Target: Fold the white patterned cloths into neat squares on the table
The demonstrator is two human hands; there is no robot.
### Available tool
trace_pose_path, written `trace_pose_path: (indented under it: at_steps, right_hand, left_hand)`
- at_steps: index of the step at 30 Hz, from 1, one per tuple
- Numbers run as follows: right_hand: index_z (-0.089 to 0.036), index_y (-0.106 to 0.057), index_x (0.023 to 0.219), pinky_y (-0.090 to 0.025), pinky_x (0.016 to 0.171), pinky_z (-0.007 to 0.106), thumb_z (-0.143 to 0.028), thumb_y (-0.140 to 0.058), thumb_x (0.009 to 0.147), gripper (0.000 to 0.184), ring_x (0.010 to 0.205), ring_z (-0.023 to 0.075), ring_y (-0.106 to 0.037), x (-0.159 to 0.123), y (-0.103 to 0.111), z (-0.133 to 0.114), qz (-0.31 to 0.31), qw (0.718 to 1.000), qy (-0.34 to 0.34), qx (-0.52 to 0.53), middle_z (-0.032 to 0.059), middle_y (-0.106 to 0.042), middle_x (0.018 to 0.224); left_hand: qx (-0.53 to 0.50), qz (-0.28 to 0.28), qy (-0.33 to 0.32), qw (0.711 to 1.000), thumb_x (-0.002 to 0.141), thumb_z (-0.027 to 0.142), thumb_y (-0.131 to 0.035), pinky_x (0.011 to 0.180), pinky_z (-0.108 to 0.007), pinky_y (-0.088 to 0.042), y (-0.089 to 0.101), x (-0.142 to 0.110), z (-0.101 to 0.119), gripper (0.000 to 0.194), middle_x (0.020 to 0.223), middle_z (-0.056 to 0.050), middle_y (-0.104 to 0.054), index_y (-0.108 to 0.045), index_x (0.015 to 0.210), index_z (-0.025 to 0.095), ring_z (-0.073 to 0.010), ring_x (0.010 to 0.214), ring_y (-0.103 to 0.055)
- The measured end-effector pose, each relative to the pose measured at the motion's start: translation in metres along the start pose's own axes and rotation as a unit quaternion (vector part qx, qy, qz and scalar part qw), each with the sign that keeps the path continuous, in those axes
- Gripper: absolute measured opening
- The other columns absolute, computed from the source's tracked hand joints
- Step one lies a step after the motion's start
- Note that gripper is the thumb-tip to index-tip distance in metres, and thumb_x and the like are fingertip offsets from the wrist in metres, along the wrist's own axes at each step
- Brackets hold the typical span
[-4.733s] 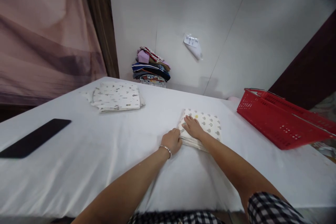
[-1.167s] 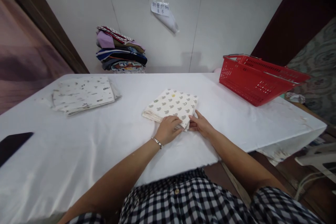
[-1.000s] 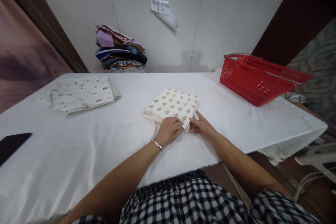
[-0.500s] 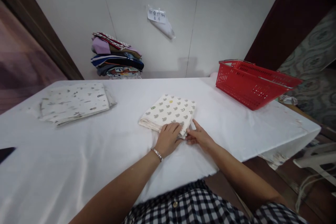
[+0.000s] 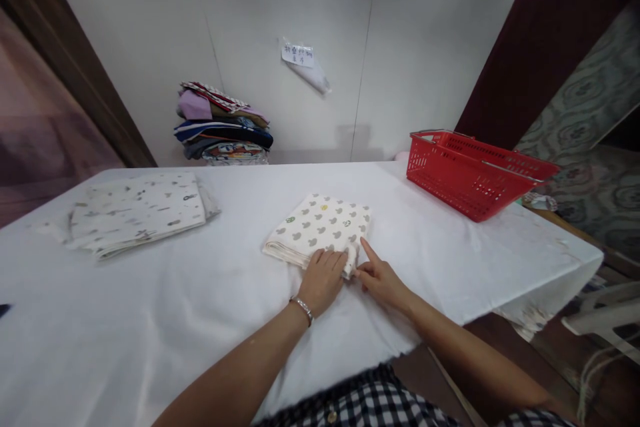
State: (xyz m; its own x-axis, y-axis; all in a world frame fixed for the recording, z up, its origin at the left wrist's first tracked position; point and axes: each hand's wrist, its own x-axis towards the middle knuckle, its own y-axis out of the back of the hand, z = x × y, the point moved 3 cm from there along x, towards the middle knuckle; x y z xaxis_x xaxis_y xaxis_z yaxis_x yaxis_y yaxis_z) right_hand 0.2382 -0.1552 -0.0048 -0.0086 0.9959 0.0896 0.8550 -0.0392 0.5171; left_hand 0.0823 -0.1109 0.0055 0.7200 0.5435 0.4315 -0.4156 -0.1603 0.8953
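A folded cream cloth printed with small grey shapes lies in the middle of the white-covered table. My left hand, with a bracelet at the wrist, rests palm down on the cloth's near corner with the fingers flat. My right hand lies on the table just right of that corner; its index finger is stretched out toward the cloth's edge and the other fingers curl in at the corner.
A second folded patterned cloth lies at the left of the table. A red plastic basket sits at the right end. A stack of coloured fabrics stands against the back wall. A paper note hangs on the wall.
The head camera has tilted up slightly, so the table sits lower in view. Both hands stay at the cloth's near corner; the right index finger now points out straighter.
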Motion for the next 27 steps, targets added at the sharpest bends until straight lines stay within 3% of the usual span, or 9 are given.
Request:
trace_pose_path:
  at_steps: [3, 5, 8, 10, 13, 15, 18, 22, 27]
  right_hand:
    - [-0.021, -0.043, 0.132, -0.047, 0.063, 0.027, -0.035, -0.048, 0.083, 0.05, 0.065, 0.014, -0.059, 0.019, 0.023, -0.004, 0.077, 0.992, 0.045, -0.09, 0.0003, -0.067, 0.08]
    - [-0.021, -0.054, 0.121, -0.048, 0.073, 0.03, -0.036, -0.044, 0.085, 0.04, 0.083, 0.0168, -0.061, 0.039, 0.036, -0.015, 0.137, 0.977, 0.092, -0.136, 0.0043, -0.067, 0.099]
    - [-0.019, -0.05, 0.124, -0.037, 0.097, 0.034, -0.036, -0.04, 0.087, 0.042, 0.118, 0.0194, -0.046, 0.078, 0.04, -0.029, 0.138, 0.951, 0.155, -0.229, 0.0073, -0.052, 0.128]
    - [-0.016, -0.042, 0.131, -0.023, 0.107, 0.039, -0.038, -0.041, 0.086, 0.05, 0.132, 0.0219, -0.027, 0.102, 0.034, -0.027, 0.099, 0.936, 0.126, -0.313, 0.0092, -0.037, 0.141]
    - [-0.016, -0.034, 0.136, -0.015, 0.107, 0.047, -0.046, -0.04, 0.086, 0.059, 0.136, 0.0262, -0.015, 0.126, 0.025, -0.004, 0.016, 0.92, -0.012, -0.39, 0.0097, -0.024, 0.147]
    - [-0.017, -0.032, 0.137, -0.014, 0.106, 0.05, -0.05, -0.035, 0.087, 0.06, 0.136, 0.0265, -0.013, 0.133, 0.022, 0.011, -0.022, 0.91, -0.064, -0.409, 0.0085, -0.021, 0.148]
    - [-0.019, -0.034, 0.135, -0.014, 0.105, 0.053, -0.052, -0.033, 0.086, 0.059, 0.136, 0.0274, -0.012, 0.14, 0.022, 0.018, -0.053, 0.901, -0.071, -0.425, 0.0082, -0.021, 0.148]
    - [-0.019, -0.048, 0.123, -0.02, 0.101, 0.055, -0.052, -0.033, 0.086, 0.052, 0.129, 0.0298, -0.029, 0.16, 0.029, 0.006, -0.043, 0.897, -0.071, -0.434, 0.0117, -0.041, 0.137]
    - [-0.017, -0.046, 0.128, -0.028, 0.101, 0.041, -0.048, -0.039, 0.086, 0.053, 0.125, 0.027, -0.039, 0.195, 0.029, 0.0, -0.044, 0.909, -0.08, -0.406, 0.0132, -0.047, 0.133]
  left_hand:
    - [0.007, 0.0, -0.008, 1.0, 0.078, 0.014, -0.051, 0.098, -0.042, -0.03, 0.002, 0.0, 0.002, 0.04, 0.111, -0.007, -0.059, -0.048, 0.117, 0.019, -0.0214, 0.106, -0.05]
    - [0.014, -0.005, -0.009, 1.0, 0.078, 0.015, -0.051, 0.097, -0.042, -0.03, 0.003, -0.001, 0.003, 0.04, 0.111, -0.007, -0.059, -0.048, 0.118, 0.019, -0.0218, 0.107, -0.05]
    - [0.024, -0.015, -0.006, 1.0, 0.08, 0.014, -0.048, 0.094, -0.041, -0.033, 0.001, -0.001, 0.003, 0.039, 0.112, -0.007, -0.059, -0.048, 0.118, 0.02, -0.0214, 0.106, -0.05]
    - [0.032, -0.018, -0.002, 0.999, 0.082, 0.013, -0.046, 0.092, -0.039, -0.034, -0.001, -0.002, 0.003, 0.037, 0.113, -0.007, -0.058, -0.047, 0.119, 0.019, -0.0209, 0.107, -0.049]
    - [0.041, -0.018, -0.001, 0.999, 0.085, 0.014, -0.042, 0.093, -0.039, -0.034, -0.005, -0.004, 0.002, 0.034, 0.114, -0.006, -0.058, -0.047, 0.119, 0.019, -0.0201, 0.108, -0.048]
    - [0.047, -0.019, -0.001, 0.999, 0.086, 0.015, -0.041, 0.093, -0.039, -0.033, -0.007, -0.005, 0.002, 0.033, 0.115, -0.005, -0.058, -0.048, 0.118, 0.02, -0.0194, 0.108, -0.048]
    - [0.048, -0.016, -0.001, 0.999, 0.087, 0.015, -0.041, 0.093, -0.038, -0.034, -0.009, -0.005, 0.003, 0.033, 0.114, -0.006, -0.058, -0.048, 0.119, 0.021, -0.0191, 0.108, -0.049]
    - [0.039, -0.003, 0.003, 0.999, 0.088, 0.014, -0.04, 0.093, -0.04, -0.033, -0.009, -0.006, 0.004, 0.03, 0.112, -0.006, -0.059, -0.049, 0.116, 0.021, -0.0197, 0.107, -0.05]
    - [0.032, -0.006, 0.007, 0.999, 0.088, 0.014, -0.039, 0.094, -0.042, -0.033, -0.01, -0.007, 0.004, 0.03, 0.112, -0.006, -0.059, -0.05, 0.114, 0.021, -0.0198, 0.105, -0.05]
